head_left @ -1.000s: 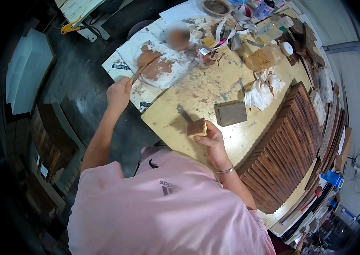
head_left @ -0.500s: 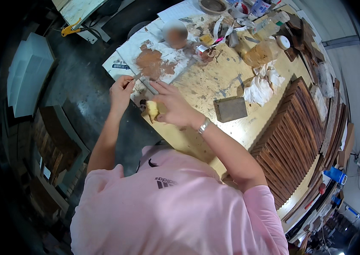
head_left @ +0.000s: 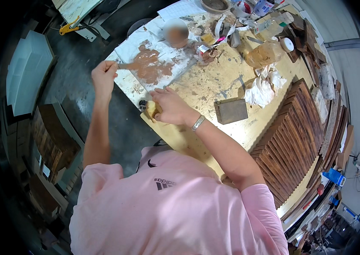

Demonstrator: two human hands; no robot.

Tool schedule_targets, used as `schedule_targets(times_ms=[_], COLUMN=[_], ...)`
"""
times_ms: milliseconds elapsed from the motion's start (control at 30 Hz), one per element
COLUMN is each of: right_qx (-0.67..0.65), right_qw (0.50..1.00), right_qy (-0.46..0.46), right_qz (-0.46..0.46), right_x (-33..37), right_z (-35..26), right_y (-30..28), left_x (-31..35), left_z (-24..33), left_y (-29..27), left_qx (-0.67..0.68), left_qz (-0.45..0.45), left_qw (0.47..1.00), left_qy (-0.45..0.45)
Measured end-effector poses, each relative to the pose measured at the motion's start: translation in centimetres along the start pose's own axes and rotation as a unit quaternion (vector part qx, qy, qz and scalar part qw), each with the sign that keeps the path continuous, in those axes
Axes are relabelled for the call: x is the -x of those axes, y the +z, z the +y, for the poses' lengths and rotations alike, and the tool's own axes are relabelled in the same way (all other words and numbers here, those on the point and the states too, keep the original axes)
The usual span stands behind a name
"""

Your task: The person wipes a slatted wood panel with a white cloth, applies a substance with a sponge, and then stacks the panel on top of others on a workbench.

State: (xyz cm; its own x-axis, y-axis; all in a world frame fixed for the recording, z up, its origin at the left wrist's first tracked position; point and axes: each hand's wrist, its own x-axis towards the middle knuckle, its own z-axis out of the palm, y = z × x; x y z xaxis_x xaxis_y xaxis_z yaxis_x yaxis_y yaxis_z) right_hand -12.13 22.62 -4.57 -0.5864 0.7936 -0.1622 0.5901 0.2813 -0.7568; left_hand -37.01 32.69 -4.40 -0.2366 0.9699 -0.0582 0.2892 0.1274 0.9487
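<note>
My left hand is pinched around the end of a thin, flat metal spatula. The spatula points right, its tip at the edge of a wet reddish-brown paste spread on a white sheet. My right hand, wearing a metal band on the wrist, is over the table's near left edge. Its fingers curl over a pale yellow, sponge-like piece; the palm side is hidden. A small black object shows just left of that piece.
On the worktable are a grey rectangular block, crumpled white tissue, a jar of amber liquid and a clear bottle. Brown wooden strips line the right side. A yellow-handled tool lies far left.
My left hand has moved left and up, away from my right hand, with the spatula over the paste. The paste looks wetter. My right hand has shifted slightly down and left.
</note>
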Motion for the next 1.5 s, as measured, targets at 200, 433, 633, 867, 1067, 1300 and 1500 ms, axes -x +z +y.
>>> schedule_targets(times_ms=[200,433,633,867,1067,1300,1500], right_qx=[-0.012,-0.133,-0.29,-0.254,-0.265,-0.268,-0.3], right_qw=[1.0,0.99,0.955,0.966,0.963,0.962,0.952], right_qy=[0.0,0.048,0.051,0.03,0.029,0.028,0.038], right_qz=[0.015,0.002,0.026,0.042,0.046,0.052,0.038], right_x=[0.1,0.7,2.3,2.8,3.0,3.1,3.0], right_z=[0.6,1.2,1.6,2.0,1.7,1.7,1.7], right_y=[0.2,0.9,0.6,1.3,1.2,1.0,1.0], left_x=[-3.7,-6.0,-7.1,-8.8,-8.0,-7.3,-7.8], left_z=[4.9,8.9,9.3,8.9,10.6,13.0,11.2], left_y=[2.3,9.9,13.4,14.2,14.7,14.9,15.9], left_qx=[-0.019,-0.095,-0.357,-0.464,-0.389,-0.499,-0.494], left_qz=[-0.011,-0.078,-0.08,-0.2,-0.157,-0.186,-0.216], left_qw=[0.994,0.947,0.832,0.788,0.83,0.755,0.749], left_qy=[0.11,0.298,0.418,0.352,0.368,0.383,0.385])
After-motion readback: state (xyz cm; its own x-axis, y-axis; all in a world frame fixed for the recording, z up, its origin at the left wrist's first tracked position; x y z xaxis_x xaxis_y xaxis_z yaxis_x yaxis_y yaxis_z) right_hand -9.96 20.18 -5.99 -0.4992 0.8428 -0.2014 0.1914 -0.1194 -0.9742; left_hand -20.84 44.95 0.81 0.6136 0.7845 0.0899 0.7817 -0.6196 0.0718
